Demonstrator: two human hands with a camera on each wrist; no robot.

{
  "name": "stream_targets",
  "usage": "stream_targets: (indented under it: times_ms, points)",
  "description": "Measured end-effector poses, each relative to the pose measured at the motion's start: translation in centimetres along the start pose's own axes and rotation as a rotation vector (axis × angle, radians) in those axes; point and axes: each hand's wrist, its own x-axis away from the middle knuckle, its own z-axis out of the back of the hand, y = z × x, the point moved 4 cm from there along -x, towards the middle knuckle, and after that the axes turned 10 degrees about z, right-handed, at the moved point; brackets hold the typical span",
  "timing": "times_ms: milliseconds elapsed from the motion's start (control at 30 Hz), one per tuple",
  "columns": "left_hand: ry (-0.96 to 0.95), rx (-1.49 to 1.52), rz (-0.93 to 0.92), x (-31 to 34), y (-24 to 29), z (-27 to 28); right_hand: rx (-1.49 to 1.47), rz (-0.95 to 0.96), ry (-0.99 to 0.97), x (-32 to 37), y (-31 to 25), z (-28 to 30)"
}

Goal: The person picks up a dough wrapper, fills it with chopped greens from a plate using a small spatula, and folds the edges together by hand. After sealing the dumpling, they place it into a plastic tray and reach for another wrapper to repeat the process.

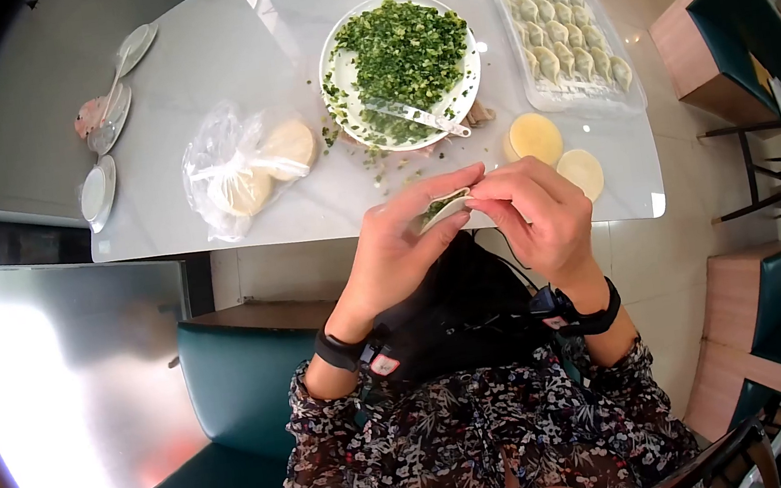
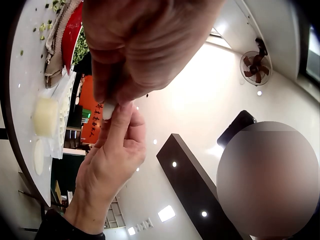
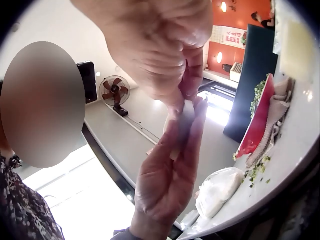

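Observation:
A folded round wrapper (image 1: 446,208) with green filling showing at its opening is held between both hands, in front of the table's near edge. The left hand (image 1: 400,238) grips it from the left, thumb below and fingers above. At its right end the right hand (image 1: 541,216) pinches the edge with thumb and fingertips. In the right wrist view the pale wrapper (image 3: 185,120) lies along the left hand's fingers (image 3: 167,187). In the left wrist view, the hands hide most of the wrapper (image 2: 108,110).
A plate of chopped greens (image 1: 329,76) with a spatula (image 1: 424,118) is beyond the hands. Right of it are a tray of dumplings (image 1: 570,37), a stack of wrappers (image 1: 535,138) and a single wrapper (image 1: 581,174). Bagged dough rounds (image 1: 242,189) and small dishes (image 1: 98,192) are left.

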Motion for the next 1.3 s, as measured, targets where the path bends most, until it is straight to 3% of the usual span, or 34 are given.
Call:
stream_targets:
  times_ms: [133,400,633,700,833,933,1000,1100,1233,1300]
  points:
    - [0.083,0.136,0.013,0.0,-0.2,-0.1,-0.018,-0.009,0.031,-1.1,-0.5,0.3]
    - [-0.003,0.089,0.147,-0.4,1.1,-0.4,0.016,0.089,-0.06,-0.7,-0.9,0.4]
    - [0.055,0.08,0.039,-0.5,0.4,-0.4,0.013,0.028,-0.078,-1.3,-0.8,0.4]
    - [0.05,0.0,0.153,-0.4,0.7,-0.2,-0.027,0.044,-0.107,-1.8,-0.9,0.6]
    - [0.046,-0.181,0.081,-0.3,1.4,-0.2,-0.045,0.159,-0.149,-1.9,-1.0,0.2]
    - [0.074,-0.127,0.063,-0.5,0.9,-0.7,0.014,0.128,-0.105,-1.7,-1.0,0.1]
    - [0.139,0.285,0.114,-0.4,-0.3,-1.1,0.01,0.049,-0.056,-1.4,-1.2,-0.1]
    - [0.031,0.406,0.212,-0.1,-2.6,-1.6,-0.001,-0.023,0.009,-0.9,-0.5,-0.5]
    - [0.072,0.356,0.178,0.1,-2.6,-1.5,-0.01,0.002,-0.012,-2.0,-1.0,-0.2]
    - [0.119,0.152,0.065,0.2,-1.9,-1.2,-0.038,0.013,-0.051,-2.0,-0.9,0.1]
